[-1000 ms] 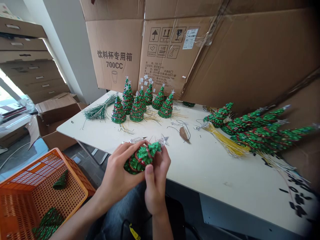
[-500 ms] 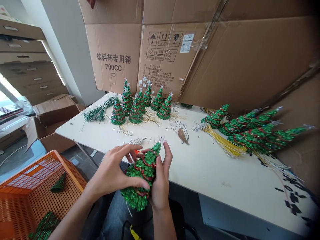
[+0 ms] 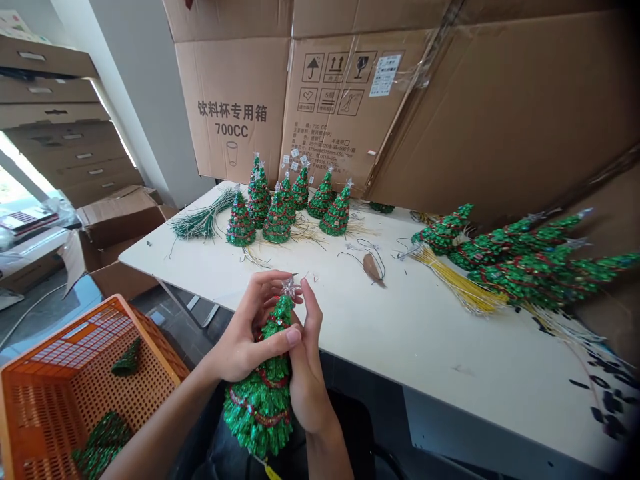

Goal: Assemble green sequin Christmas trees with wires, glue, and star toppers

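Observation:
A small green tinsel Christmas tree [image 3: 260, 407] with red garland is held over my lap, its tip tilted away from me. At its top sits a clear star [image 3: 289, 287]. My left hand [image 3: 253, 333] wraps round the tree's upper left side, thumb across the front and fingers behind, near the star. On the right side my right hand [image 3: 305, 367] grips the tree, with its index finger raised beside the star. A pale wire and something yellow [image 3: 273, 472] show below the tree's base.
Several finished trees [image 3: 277, 217] stand at the table's back, beside green wires [image 3: 200, 217]. More trees lie at right [image 3: 535, 267] near yellow wires [image 3: 460, 283]. An orange crate [image 3: 100, 327] with green trees stands lower left. Tall cardboard [image 3: 240, 80] borders the table [image 3: 390, 347].
The tree has shifted left and down and turned more upright. My left hand has moved up toward its tip and closed round it; my right hand has followed the tree.

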Demonstrator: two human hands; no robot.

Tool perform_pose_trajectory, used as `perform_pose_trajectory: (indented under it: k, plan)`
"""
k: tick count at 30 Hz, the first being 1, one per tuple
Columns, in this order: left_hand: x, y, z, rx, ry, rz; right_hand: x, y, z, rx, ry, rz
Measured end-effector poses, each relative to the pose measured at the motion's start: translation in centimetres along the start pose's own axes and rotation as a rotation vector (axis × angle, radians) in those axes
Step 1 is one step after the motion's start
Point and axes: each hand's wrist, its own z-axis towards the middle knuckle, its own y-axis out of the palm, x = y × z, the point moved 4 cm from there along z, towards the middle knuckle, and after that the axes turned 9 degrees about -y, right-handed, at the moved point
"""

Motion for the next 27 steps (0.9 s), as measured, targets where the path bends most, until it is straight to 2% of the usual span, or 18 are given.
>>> perform_pose_trajectory:
  k: [9, 27]
  plan:
    - [-0.4, 0.9, 0.5, -0.032, -0.076, -0.178, 0.7, -1.0, 0.8, -0.037, -0.029, -0.040]
    - [-0.9, 1.1, 0.8, -0.054, -0.125, -0.210, 0.9, -1.0, 1.0, -0.032, -0.011, -0.040]
